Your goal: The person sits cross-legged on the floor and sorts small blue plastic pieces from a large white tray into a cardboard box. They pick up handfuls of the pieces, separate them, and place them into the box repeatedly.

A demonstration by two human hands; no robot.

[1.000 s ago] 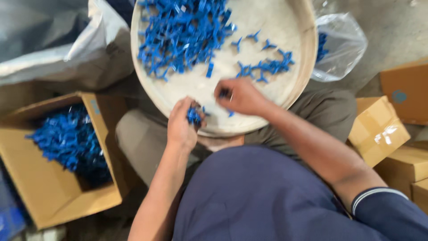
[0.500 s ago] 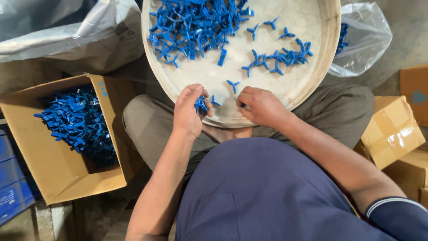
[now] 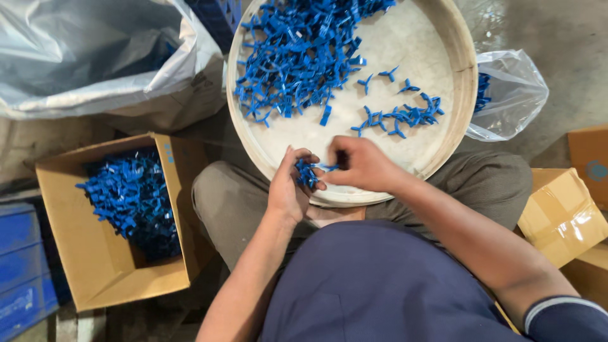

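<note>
Bystanders around the seated worker

A cardboard box (image 3: 95,266) at eight o'clock, grey plastic sheeting (image 3: 95,57) at ten, a clear bag (image 3: 506,95) at two (blue bits inside), taped cartons (image 3: 560,218) at four.

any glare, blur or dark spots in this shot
Head view: sharp overall, with the left hand and right hand only slightly soft; glare on the crumpled plastic sheet, on the clear bag and on the tape of a closed carton; the inside of the open cardboard box lies in shadow around its blue parts; the round tray is evenly lit.
</note>
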